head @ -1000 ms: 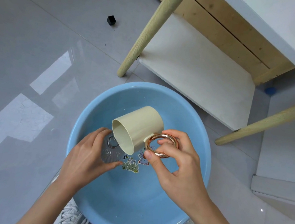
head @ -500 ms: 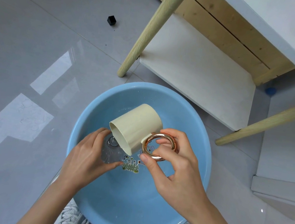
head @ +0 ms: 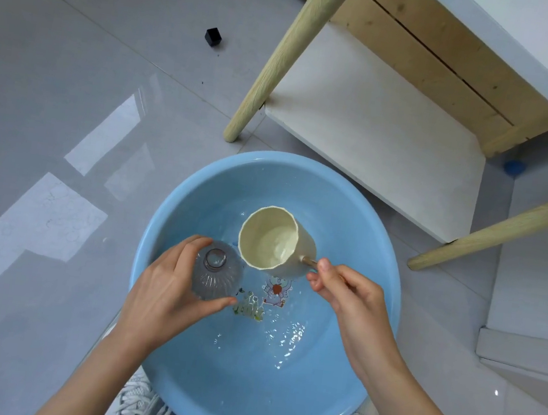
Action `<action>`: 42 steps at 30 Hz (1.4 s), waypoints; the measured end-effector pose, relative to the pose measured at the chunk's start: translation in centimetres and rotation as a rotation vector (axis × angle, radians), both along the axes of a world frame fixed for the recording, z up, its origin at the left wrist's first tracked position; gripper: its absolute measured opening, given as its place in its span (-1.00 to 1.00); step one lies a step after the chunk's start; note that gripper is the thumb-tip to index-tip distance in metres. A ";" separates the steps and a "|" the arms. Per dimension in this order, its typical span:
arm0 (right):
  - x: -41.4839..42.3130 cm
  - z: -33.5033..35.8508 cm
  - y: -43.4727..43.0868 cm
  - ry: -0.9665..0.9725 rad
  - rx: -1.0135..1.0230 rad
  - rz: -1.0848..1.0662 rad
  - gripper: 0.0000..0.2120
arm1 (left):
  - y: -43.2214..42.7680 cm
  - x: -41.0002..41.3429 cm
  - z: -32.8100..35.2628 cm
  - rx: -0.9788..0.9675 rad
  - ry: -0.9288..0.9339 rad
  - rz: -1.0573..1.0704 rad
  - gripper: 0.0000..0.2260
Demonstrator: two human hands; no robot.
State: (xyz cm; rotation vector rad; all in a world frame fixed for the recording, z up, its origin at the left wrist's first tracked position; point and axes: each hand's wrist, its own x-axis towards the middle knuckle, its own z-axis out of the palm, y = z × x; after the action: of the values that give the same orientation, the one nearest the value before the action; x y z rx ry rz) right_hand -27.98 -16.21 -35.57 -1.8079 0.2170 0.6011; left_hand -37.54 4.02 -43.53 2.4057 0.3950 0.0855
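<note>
Left hand gripping clear glass, right hand pinching cream mug handle, over blue basin

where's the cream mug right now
In the head view the cream mug is tilted above the blue basin, right of the glass bottle in the left hand, its handle pinched by the right hand.

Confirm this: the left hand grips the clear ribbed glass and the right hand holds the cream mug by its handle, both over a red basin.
The basin is blue, not red; the head view shows it. Otherwise right: the left hand grips the clear ribbed glass, the right hand holds the cream mug by its handle.
</note>
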 end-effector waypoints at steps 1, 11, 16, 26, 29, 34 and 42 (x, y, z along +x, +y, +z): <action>0.1 -0.3 -0.2 0.004 0.000 -0.020 -0.64 | 0.0 0.0 0.0 -0.016 0.002 0.003 -0.25; 0.2 -5.4 -1.2 -0.100 -0.144 -0.010 -0.79 | 0.1 0.2 0.9 -0.204 0.061 0.094 -0.16; -0.7 -9.1 -1.4 -0.237 -0.178 0.038 -0.79 | -0.1 0.2 1.5 -0.315 0.047 0.153 -0.14; -2.1 -13.9 -2.5 -0.544 -0.562 0.423 -0.85 | -0.3 1.1 3.4 -0.347 -0.008 0.208 -0.20; -1.8 -14.0 -2.5 -0.642 -0.711 0.530 -0.78 | -0.4 1.4 3.8 -0.347 -0.028 0.211 -0.21; -0.9 -10.5 -0.7 -0.706 -0.503 0.356 -0.81 | -0.7 2.0 4.8 -0.353 -0.048 0.204 -0.25; 0.3 -2.3 1.5 -0.109 0.014 0.734 -0.20 | -1.6 2.6 7.6 -0.387 -0.083 0.217 -0.24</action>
State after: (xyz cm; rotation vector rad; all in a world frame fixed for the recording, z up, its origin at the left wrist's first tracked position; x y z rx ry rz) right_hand -27.70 -14.68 -37.91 -1.8817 -0.5495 0.9987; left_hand -34.91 2.44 -35.95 1.9667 0.5761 0.1878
